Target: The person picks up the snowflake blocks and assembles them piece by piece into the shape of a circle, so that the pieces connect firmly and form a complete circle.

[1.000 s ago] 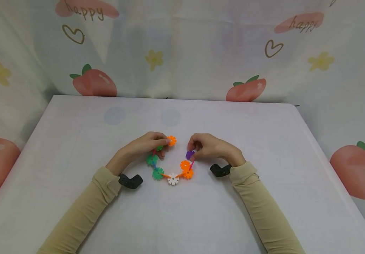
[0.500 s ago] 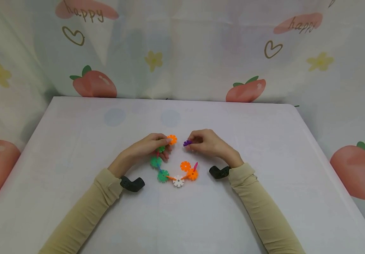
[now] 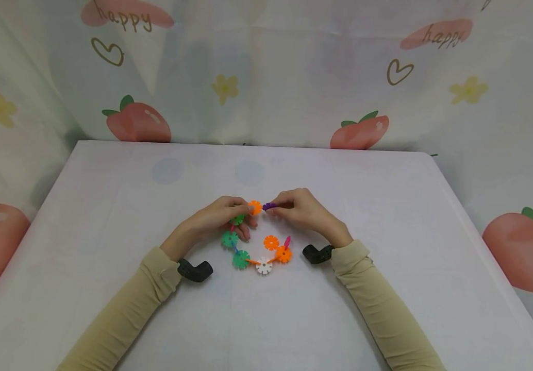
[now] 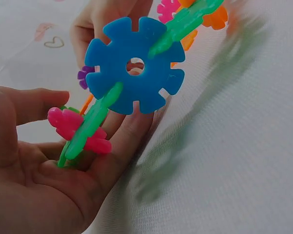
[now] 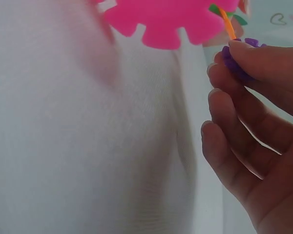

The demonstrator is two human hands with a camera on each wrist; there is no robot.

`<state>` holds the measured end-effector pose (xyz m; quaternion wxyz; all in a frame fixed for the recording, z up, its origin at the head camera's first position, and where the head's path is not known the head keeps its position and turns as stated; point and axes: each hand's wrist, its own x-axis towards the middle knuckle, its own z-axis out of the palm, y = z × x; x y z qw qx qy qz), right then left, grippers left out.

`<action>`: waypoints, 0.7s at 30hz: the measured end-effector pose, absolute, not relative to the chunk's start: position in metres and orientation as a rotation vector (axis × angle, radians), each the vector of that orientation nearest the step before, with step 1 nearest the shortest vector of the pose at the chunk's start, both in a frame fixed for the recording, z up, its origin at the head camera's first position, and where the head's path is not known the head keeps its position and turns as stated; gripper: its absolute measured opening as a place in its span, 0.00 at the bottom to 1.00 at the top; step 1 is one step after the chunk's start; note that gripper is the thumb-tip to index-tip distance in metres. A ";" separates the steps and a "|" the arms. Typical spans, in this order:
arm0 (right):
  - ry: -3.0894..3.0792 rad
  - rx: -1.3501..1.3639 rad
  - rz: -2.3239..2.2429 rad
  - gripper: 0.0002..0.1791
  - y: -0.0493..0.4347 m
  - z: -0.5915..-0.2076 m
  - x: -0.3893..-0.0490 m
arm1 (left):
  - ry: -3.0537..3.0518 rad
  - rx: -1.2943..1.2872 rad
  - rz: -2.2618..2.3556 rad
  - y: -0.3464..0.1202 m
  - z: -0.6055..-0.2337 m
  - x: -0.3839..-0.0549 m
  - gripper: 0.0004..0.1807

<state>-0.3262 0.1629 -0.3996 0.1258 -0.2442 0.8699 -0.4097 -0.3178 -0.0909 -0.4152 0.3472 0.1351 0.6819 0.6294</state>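
Observation:
A curved chain of notched plastic discs runs between the hands in the head view, with green discs (image 3: pixel 240 259), a white disc (image 3: pixel 264 266) and a pink disc (image 3: pixel 287 242). My left hand (image 3: pixel 220 214) pinches an orange disc (image 3: pixel 255 207) at the chain's far end. Thumb and forefinger of my right hand (image 3: pixel 305 208) pinch a purple disc (image 3: pixel 268 206), its edge right at the orange disc's rim. Close to the left wrist camera, a blue disc (image 4: pixel 151 90) slots into a green disc (image 4: pixel 90 129). A large pink disc (image 5: pixel 166 24) tops the right wrist view.
Another orange disc (image 3: pixel 271 242) sits at the chain's right end, near the pink one. The white-covered table (image 3: pixel 387 309) spreads around the hands, with a printed curtain (image 3: pixel 285 77) behind. Black wrist cameras (image 3: pixel 195 270) stick out inward from both sleeves.
My right hand has lifted the purple disc away from the pink disc at the chain's right end and carried it up and left to the orange disc. The chain has shifted slightly right.

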 end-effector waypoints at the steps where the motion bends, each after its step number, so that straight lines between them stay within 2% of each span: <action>1: 2.532 -0.729 -1.195 0.06 0.163 -0.400 -0.326 | 1.766 0.348 1.637 -0.091 -0.416 -0.318 0.18; 16: 2.685 -0.975 -1.083 0.07 0.153 -0.400 -0.321 | 1.871 0.421 1.550 -0.089 -0.415 -0.318 0.20; 21: 2.723 -0.967 -1.082 0.06 0.148 -0.402 -0.318 | 1.900 0.443 1.524 -0.090 -0.414 -0.317 0.20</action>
